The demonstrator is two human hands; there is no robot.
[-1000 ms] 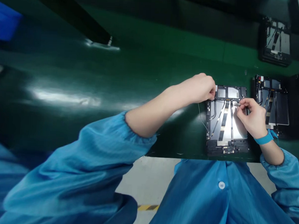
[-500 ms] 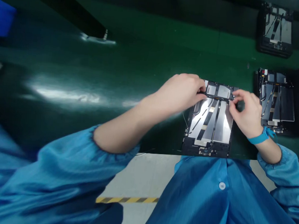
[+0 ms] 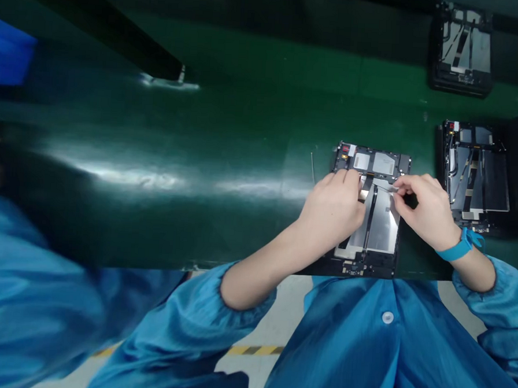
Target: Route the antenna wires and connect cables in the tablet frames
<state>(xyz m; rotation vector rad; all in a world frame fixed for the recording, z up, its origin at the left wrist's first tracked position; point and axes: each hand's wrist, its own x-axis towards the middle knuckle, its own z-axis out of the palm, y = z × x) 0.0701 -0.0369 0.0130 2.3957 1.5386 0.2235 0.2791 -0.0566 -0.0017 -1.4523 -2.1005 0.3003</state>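
An opened tablet (image 3: 381, 218) lies at the bench's front edge, its silvery inner plate, dark ribbon strips and circuit parts exposed. Over its left side rests my left hand (image 3: 334, 209), fingers curled and pressed together at the upper middle; their tips are partly hidden. My right hand (image 3: 427, 208) pinches thumb and forefinger together at the right edge, just below the upper frame. A thin strip or edge seems to run towards that pinch, too fine to name. The tablet's upper left corner, with a small red label, is uncovered.
Another opened tablet (image 3: 477, 176) lies right of my right hand, and a stack of tablets (image 3: 464, 51) stands at the back right. A thin wire (image 3: 312, 167) is left of my tablet. A co-worker's blue sleeve (image 3: 24, 286) reaches in at left, near a blue bin (image 3: 10, 53).
My left hand has come down from the tablet's upper left corner towards its middle. My right hand has slid slightly down the right edge. The co-worker's sleeve shows more at left.
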